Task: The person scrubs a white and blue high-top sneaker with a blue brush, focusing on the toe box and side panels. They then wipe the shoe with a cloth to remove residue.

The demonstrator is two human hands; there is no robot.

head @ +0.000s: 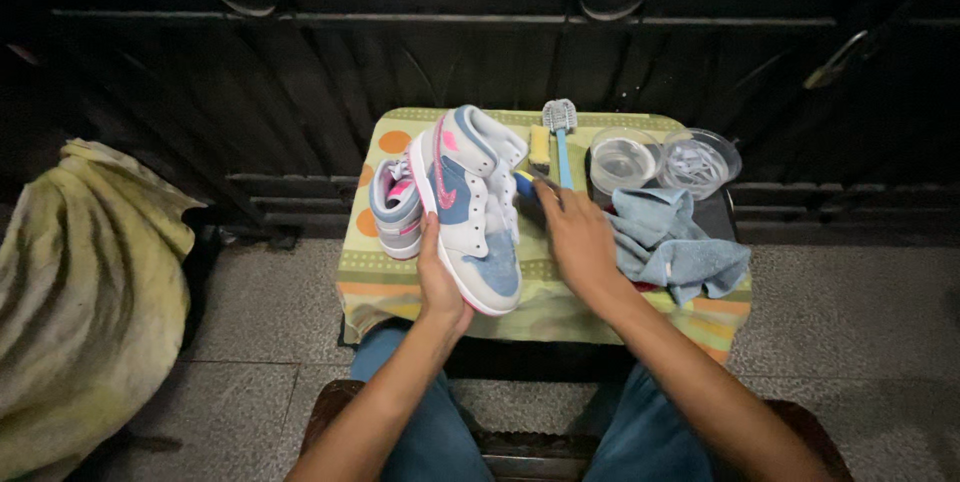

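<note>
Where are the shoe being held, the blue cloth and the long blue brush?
Held shoe (470,207), head view, on its white and blue side panel.
Blue cloth (675,247), head view, on the middle of its folds.
Long blue brush (562,147), head view, on its handle, below the bristle head.

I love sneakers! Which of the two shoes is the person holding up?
The nearer sneaker, gripped by the left hand and tipped on its side. The other sneaker sits behind it on the cloth.

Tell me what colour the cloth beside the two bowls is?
Light blue; the cloth shows best in the head view.
</note>
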